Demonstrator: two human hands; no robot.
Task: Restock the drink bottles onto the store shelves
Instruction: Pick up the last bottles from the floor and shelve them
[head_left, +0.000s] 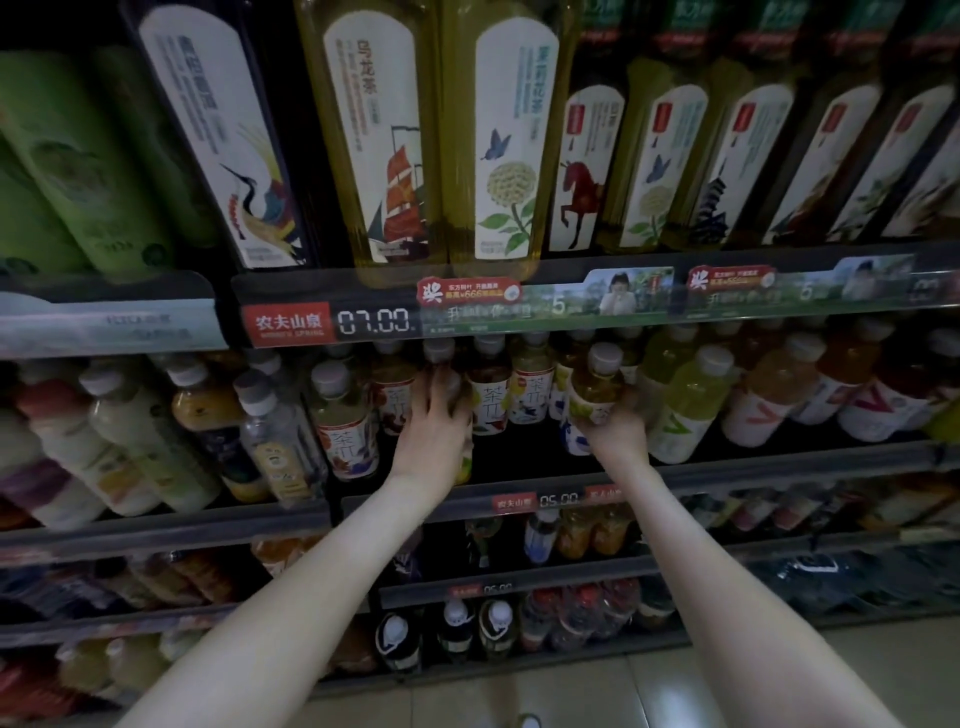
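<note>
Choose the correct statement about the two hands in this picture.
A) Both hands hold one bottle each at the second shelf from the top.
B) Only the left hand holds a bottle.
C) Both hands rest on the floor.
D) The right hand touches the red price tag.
A: the left hand grips a dark tea bottle and the right hand grips a yellow tea bottle, both at the shelf under the red price tag.

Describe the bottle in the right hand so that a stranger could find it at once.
Find the red price tag reading 07.00 on the shelf rail; the shelf below holds small tea bottles. To the right, the right hand grips the bottle from below. It has yellow tea and a grey cap, and sits forward of its row.
</note>
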